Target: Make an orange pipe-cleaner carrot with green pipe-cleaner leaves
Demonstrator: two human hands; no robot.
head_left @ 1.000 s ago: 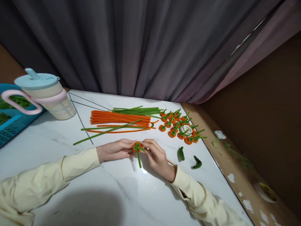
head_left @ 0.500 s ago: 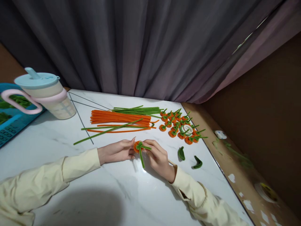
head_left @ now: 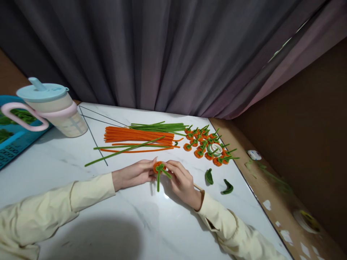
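The orange coil (head_left: pixel 158 167) sits pinched between both hands just above the table (head_left: pixel 135 216), its green stem (head_left: pixel 158 180) hanging toward 6 o'clock. The left hand (head_left: pixel 134 174) grips it from 9 o'clock and the right hand (head_left: pixel 181 180) from 3 o'clock, both equally close. Half a second ago the stem slanted toward 5 o'clock; it now points straight down.

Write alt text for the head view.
Two hands, left hand and right hand, hold a small orange coil wrapped with a green stem over a white marble table. Behind lie orange stems, green stems, finished coils, and a lidded cup at left.
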